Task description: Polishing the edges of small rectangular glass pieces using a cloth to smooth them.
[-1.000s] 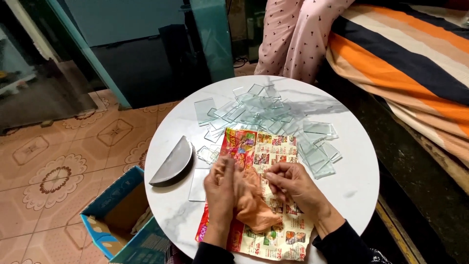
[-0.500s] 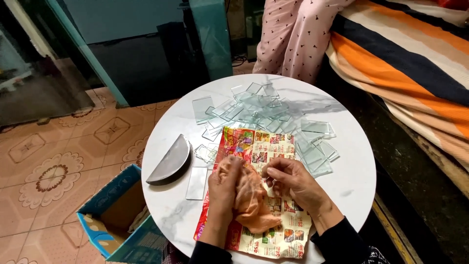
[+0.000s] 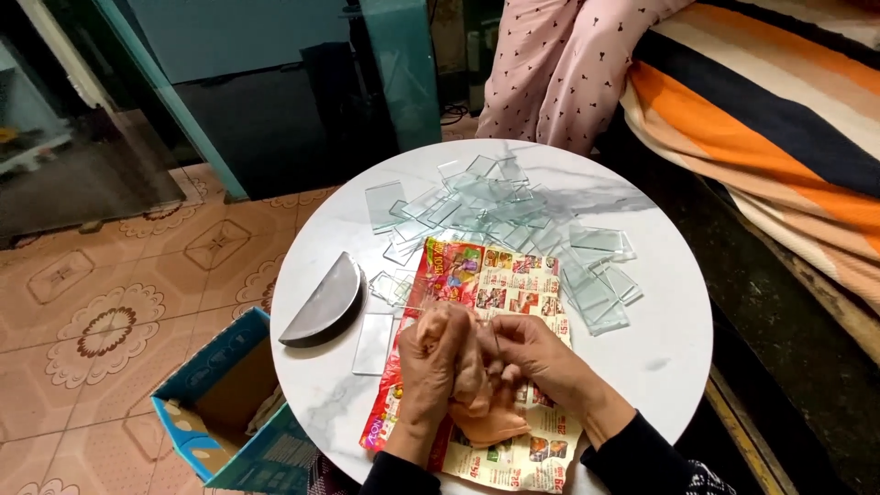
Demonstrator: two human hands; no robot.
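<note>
My left hand (image 3: 429, 365) is closed around a peach-coloured cloth (image 3: 490, 417) over a colourful printed leaflet (image 3: 486, 284) on the round white table (image 3: 669, 339). My right hand (image 3: 532, 353) meets it from the right, its fingers pinching at the cloth; a small glass piece may be between them, but I cannot tell. The cloth's loose end hangs down onto the leaflet. Several clear rectangular glass pieces (image 3: 513, 211) lie scattered just beyond the leaflet.
A grey half-round piece (image 3: 323, 302) and one single glass rectangle (image 3: 374, 343) lie left of the leaflet. An open blue cardboard box (image 3: 220, 403) stands on the tiled floor at the table's left. Striped bedding (image 3: 779, 110) and a pink dotted cloth (image 3: 568, 64) are behind.
Both hands have drawn closer together over the leaflet, bunching the cloth tighter. The view has shifted slightly.
</note>
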